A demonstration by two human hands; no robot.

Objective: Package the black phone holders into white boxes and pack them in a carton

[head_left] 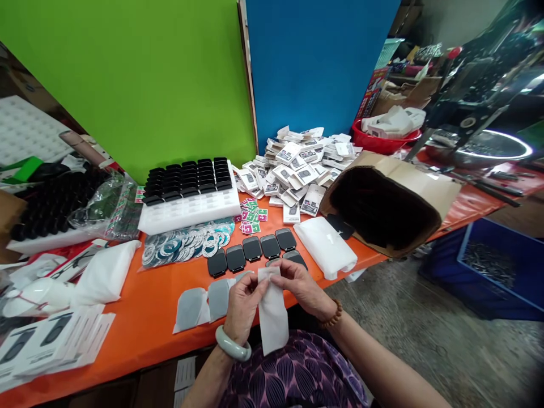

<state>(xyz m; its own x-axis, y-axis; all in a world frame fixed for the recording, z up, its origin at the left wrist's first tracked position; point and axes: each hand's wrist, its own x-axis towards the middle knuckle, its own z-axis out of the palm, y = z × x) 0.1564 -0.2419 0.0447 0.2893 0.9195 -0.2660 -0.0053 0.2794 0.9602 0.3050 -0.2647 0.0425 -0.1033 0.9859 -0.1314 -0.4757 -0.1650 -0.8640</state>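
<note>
Both my hands pinch the top of a thin white sleeve [273,320], which hangs down over my lap. My left hand [244,300], with a pale bangle at the wrist, grips its left edge. My right hand [304,286], with a beaded bracelet, holds the upper right edge. Whether anything is inside the sleeve, I cannot tell. Just beyond my hands lie several black rounded flat pieces [252,248] in rows. Left of my left hand, grey pieces in thin white sleeves [191,309] lie on the orange tabletop [148,317].
A white foam tray [191,212] holds rows of black parts. Beside it are a bag of ring-shaped stickers [187,243], small coloured cards [251,215] and a heap of small white boxes [301,164]. A white bundle [326,246] and an open cardboard box [391,164] stand at right.
</note>
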